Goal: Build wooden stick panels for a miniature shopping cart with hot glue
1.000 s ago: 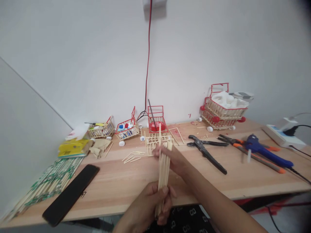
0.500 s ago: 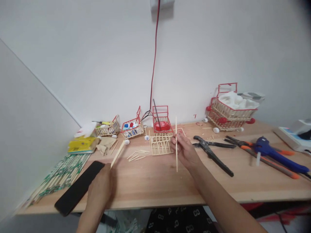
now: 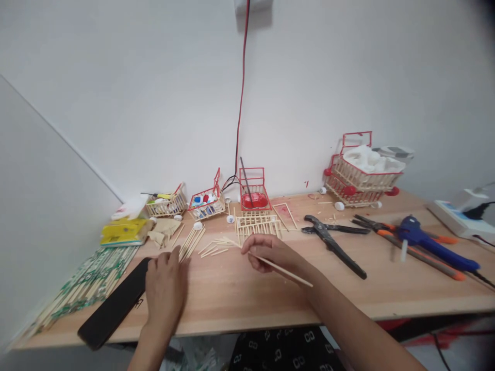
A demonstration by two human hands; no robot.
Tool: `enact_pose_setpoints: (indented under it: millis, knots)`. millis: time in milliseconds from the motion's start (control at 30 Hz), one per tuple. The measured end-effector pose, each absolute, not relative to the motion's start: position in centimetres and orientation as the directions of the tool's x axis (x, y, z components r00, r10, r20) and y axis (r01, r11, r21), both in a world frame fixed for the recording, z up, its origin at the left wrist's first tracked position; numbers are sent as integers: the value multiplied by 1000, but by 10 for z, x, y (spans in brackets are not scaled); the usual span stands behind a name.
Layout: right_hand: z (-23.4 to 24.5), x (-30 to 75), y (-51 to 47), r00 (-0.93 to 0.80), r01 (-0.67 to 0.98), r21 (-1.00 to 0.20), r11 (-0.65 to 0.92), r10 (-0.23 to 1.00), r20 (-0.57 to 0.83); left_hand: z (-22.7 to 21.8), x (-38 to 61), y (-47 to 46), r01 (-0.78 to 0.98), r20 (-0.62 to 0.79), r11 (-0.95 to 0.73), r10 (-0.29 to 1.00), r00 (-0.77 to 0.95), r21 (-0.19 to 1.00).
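A wooden table (image 3: 224, 309) runs across the scene against a pale wall (image 3: 154, 103), and toward its middle lies a lattice of thin sticks (image 3: 257, 226). To the right of the lattice, toward the back, stands a two-tier cart (image 3: 361, 183) with red trim and white cloth-like material on top. Far to the left of the lattice, green-and-white wrapped sticks (image 3: 85, 283) are spread out. Well to its right lies a blue glue gun (image 3: 433, 246) with orange-handled pliers (image 3: 417, 252) beside it; nearer the lattice on that side are black pliers (image 3: 330, 245). A flat black slab (image 3: 116, 304) lies to the left and in front of it.

The left hand (image 3: 166, 278), left of the lattice, is down at the table with its fingers curled over the near ends of a bundle of sticks (image 3: 190, 245); whether it grips them cannot be told. The right hand (image 3: 270, 252), just in front of the lattice and covering part of its near edge, has fingers bent together, pinching a single stick (image 3: 284, 271).

Behind the lattice sits a small red-handled cart (image 3: 264, 178). Just left of the lattice, between it and the bundle, lie several short sticks (image 3: 214, 249). The single stick, also in front of the lattice, slants rightward beneath the right palm toward the wrist.
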State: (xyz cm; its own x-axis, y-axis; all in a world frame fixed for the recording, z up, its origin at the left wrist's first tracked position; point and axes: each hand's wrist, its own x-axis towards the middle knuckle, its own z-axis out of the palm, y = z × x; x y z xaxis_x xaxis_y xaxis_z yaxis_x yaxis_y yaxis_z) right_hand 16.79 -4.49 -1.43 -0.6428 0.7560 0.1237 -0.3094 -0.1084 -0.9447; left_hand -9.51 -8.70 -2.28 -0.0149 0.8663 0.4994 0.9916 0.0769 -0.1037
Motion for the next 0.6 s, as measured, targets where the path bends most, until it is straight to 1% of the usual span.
enact_pose_setpoints:
  millis: [67,133,167,233,300,367,467,533,600]
  knots:
    - [-14,165,-49,-715,-231,-962,-147,696,65,-22,-88,-90,997,600,-77,798,58,6]
    - [-13,162,-54,-758,-176,-971,-163,652,28,-22,-78,-91,962,663,-265,732,155,67]
    - [-13,161,-55,-766,-161,-973,-166,643,17,-22,-73,-91,933,680,-354,700,218,65]
    - [-12,160,-57,-764,-161,-973,-166,645,16,-23,-62,-89,870,711,-492,620,331,24]
    - [-13,160,-57,-752,-186,-969,-163,658,34,-24,-55,-84,819,738,-574,544,399,-20]
    - [-13,161,-57,-740,-212,-963,-165,671,48,-23,-51,-78,782,759,-623,497,420,-25]
    - [-14,163,-54,-727,-266,-951,-155,680,93,-19,-48,-72,741,757,-669,516,400,65]
    - [-14,164,-53,-703,-326,-938,-116,693,158,-15,-46,-71,704,717,-688,579,388,174]
    - [-14,165,-51,-671,-370,-927,-68,710,215,-11,-43,-71,656,630,-688,665,401,310]
